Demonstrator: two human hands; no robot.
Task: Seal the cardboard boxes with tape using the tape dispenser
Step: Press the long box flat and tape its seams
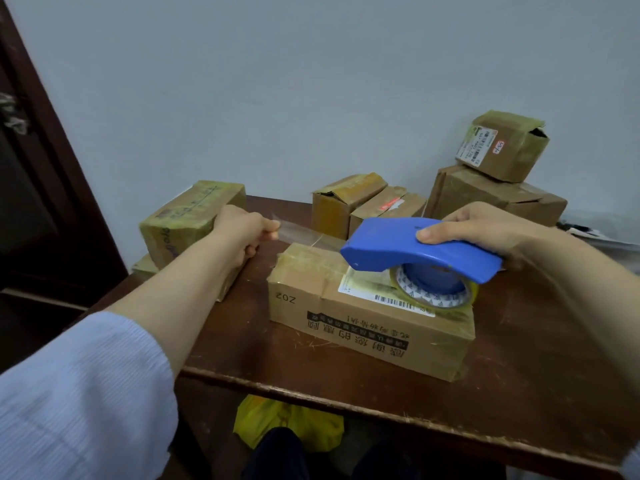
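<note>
One tape dispenser point(388, 244) is clasped beneath the right grip point(485, 227), over the box point(360, 329). Its tape point(304, 234) is pinched by the left grip point(242, 233).

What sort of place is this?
Probably a home or small-office room, not a warehouse: worn wooden table against a plain wall, small cardboard boxes piled on it, dark wooden door at left.

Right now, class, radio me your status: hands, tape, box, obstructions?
Left hand pinches tape strip, stretched out. Right hand grips blue dispenser above front box. Taped box close beside left hand.
</note>
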